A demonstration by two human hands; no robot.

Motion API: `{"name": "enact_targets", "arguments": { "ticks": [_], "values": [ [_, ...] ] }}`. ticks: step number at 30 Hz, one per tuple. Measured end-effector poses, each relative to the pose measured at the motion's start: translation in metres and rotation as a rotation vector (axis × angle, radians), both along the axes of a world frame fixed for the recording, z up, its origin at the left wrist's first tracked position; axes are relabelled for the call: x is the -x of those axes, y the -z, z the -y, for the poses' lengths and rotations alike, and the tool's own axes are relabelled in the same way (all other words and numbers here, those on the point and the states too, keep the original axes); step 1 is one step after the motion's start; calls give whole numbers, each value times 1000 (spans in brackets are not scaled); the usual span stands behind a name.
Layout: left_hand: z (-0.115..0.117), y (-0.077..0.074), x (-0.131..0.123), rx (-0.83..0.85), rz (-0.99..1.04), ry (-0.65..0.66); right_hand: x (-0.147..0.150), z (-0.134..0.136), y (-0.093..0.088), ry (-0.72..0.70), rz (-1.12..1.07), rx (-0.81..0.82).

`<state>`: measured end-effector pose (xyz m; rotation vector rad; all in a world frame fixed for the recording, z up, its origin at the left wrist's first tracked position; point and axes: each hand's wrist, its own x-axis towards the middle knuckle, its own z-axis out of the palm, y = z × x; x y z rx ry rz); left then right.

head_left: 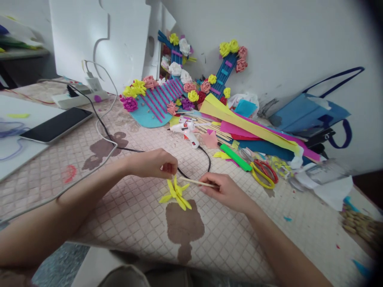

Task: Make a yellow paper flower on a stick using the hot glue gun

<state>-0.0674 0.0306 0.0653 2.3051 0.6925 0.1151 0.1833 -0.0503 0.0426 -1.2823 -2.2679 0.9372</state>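
My left hand (pixel 157 163) is closed in a pinch at the top of a yellow paper flower (pixel 174 194), its fingertips at an upper petal. The flower's narrow petals spread out low over the table. Between the fingers of my right hand (pixel 224 189) is a thin wooden stick (pixel 193 181), pointing left, with its tip close to the flower's upper petals. Whether the stick touches the flower, I cannot tell. Beyond my hands lies a white hot glue gun (pixel 188 131) with a black cord.
Yellow-handled scissors (pixel 261 175) and a green utility knife (pixel 236 156) lie to the right. Behind are coloured paper sheets (pixel 248 123) and a blue guitar-shaped piece (pixel 152 109) with paper flowers. A phone (pixel 56 124), white cable (pixel 98 123) and power strip (pixel 80 97) occupy the left.
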Motion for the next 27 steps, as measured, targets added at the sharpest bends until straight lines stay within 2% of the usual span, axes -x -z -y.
{"name": "enact_targets", "arguments": {
  "ticks": [7,12,15,18,21,27],
  "values": [
    [1,-2,2,32,-50,36,9,5,4,-4,-15,-72],
    [2,1,1,-21,-94,77,-4,-3,5,66,60,-144],
    [2,4,-1,-34,-91,66,-24,-16,4,160,115,-242],
    [3,6,-1,-36,-85,50,-46,-29,7,321,184,-317],
    [3,7,-2,-53,-92,47,-62,-38,14,433,275,-329],
    [3,2,-1,-50,-148,56,-73,-44,32,505,397,-347]
  ]
}}
